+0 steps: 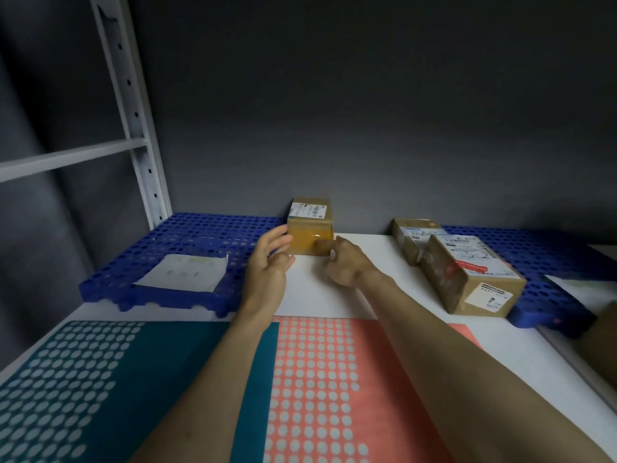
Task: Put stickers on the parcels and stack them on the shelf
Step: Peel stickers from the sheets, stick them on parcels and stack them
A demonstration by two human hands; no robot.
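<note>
a small brown parcel (310,228) stands at the far middle of the white shelf (320,295), close to the dark back wall (367,111), with a white printed label on its top and glossy tape across its near face. the left hand (268,262) is raised just to the left of it, fingers (278,237) straight and loosely spread, the tips at the parcel's left edge; whether they actually touch cannot be told. the right hand (344,262) is at the parcel's near right corner with its fingers curled, the forefinger laid against the taped face; a small pale thing shows at the fingertips, too blurred to name, and it cannot be told whether it is pinched.

to the right, well apart, two longer brown parcels lie partly on a blue perforated mat (541,262): the nearer parcel (470,275) with white and red labels, and the farther parcel (414,238) just behind it, touching it. on the left a second blue perforated mat (187,242) carries a pale sticker sheet (183,272) lying flat. nearest the camera, a teal dotted sheet (100,379) and a coral dotted sheet (327,379) lie side by side under both forearms. a white shelf upright (133,111) with holes rises at the far left.
</note>
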